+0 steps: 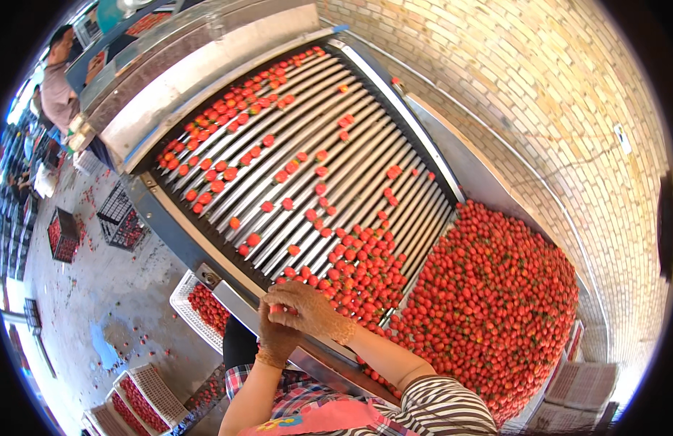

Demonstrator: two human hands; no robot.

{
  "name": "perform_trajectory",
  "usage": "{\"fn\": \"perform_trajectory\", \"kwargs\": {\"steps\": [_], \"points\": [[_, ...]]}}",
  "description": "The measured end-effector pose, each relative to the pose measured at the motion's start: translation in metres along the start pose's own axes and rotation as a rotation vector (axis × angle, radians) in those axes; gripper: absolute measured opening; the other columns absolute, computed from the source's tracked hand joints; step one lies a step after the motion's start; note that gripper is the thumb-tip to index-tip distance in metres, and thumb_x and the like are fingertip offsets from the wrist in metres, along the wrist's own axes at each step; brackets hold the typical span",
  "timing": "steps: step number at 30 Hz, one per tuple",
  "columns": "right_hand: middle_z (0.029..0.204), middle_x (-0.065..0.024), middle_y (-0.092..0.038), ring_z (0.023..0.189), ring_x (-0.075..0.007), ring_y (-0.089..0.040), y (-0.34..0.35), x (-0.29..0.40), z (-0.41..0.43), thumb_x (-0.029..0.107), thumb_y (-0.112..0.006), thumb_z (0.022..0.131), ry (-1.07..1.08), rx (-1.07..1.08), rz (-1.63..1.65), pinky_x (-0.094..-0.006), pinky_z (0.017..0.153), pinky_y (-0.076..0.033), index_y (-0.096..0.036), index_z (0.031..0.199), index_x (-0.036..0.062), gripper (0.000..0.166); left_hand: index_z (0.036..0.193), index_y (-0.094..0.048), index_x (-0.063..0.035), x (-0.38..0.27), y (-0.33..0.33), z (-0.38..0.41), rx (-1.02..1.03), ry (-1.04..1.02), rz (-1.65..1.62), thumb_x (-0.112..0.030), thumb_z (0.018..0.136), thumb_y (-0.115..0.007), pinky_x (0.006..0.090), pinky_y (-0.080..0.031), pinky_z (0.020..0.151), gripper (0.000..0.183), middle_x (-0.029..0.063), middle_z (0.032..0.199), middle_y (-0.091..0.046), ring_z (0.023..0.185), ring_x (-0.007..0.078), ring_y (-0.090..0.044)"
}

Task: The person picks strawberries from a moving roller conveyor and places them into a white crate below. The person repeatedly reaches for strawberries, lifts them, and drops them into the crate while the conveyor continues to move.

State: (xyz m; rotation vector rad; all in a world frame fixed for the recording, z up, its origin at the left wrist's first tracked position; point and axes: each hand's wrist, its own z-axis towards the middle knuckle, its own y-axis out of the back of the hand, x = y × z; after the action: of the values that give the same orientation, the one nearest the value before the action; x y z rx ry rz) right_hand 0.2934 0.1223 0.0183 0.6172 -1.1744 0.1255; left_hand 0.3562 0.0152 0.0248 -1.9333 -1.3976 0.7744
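Both my hands, in thin brownish gloves, meet at the near edge of a roller conveyor (325, 131). My left hand (276, 332) is lower, partly hidden under my right hand (309, 310), whose fingers curl over it. A small red fruit, like a cherry tomato (276, 309), shows between the two hands; which hand grips it I cannot tell. Loose red fruits (364, 267) crowd the rollers just beyond my right hand, and others lie scattered farther up. A large heap of the same fruit (494, 305) fills the metal hopper at the right.
A white plastic crate of red fruit (190, 294) stands beside the conveyor, left of my hands. More filled crates (156, 389) are at the lower left. Black crates (64, 234) and spilled fruit lie on the floor. A person (58, 98) stands at the upper left; a brick wall (533, 82) runs along the right.
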Motion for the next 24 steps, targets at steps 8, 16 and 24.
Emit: {"fn": "perform_trajectory", "kwargs": {"steps": [8, 16, 24], "points": [[0.135, -0.0205, -0.050, 0.123, -0.0417, -0.048, 0.062, -0.125, -0.098, 0.037, -0.066, 0.088, -0.798, -0.568, -0.597, -0.0498, 0.100, -0.041, -0.050, 0.133, 0.0052, 0.057, 0.095, -0.065, -0.0051, -0.029, 0.052, 0.018, -0.017, -0.414, 1.102, -0.026, 0.094, -0.064, 0.0264, -0.049, 0.055, 0.021, 0.0061, 0.090, -0.063, 0.071, 0.0152, -0.060], [0.152, -0.0045, -0.033, 0.144, -0.0362, -0.021, 0.032, -0.161, -0.093, 0.054, -0.053, 0.092, -0.210, 0.184, -0.967, -0.0647, 0.111, -0.016, -0.040, 0.144, 0.0359, 0.057, 0.095, -0.066, -0.0123, -0.015, 0.043, 0.014, 0.070, -0.941, 2.196, -0.020, 0.089, -0.065, 0.0440, -0.053, 0.071, 0.010, 0.0089, 0.094, -0.066, 0.086, 0.0324, -0.065], [0.155, -0.0169, -0.027, 0.140, -0.0426, -0.027, 0.132, -0.214, -0.115, 0.043, -0.050, 0.095, -0.919, -0.141, -0.920, -0.0675, 0.105, -0.025, -0.032, 0.148, 0.0296, 0.057, 0.097, -0.065, -0.0123, -0.012, 0.038, 0.012, 0.032, -0.938, 2.213, -0.020, 0.090, -0.063, 0.0455, -0.053, 0.071, 0.010, 0.0094, 0.094, -0.066, 0.085, 0.0331, -0.064]]}}
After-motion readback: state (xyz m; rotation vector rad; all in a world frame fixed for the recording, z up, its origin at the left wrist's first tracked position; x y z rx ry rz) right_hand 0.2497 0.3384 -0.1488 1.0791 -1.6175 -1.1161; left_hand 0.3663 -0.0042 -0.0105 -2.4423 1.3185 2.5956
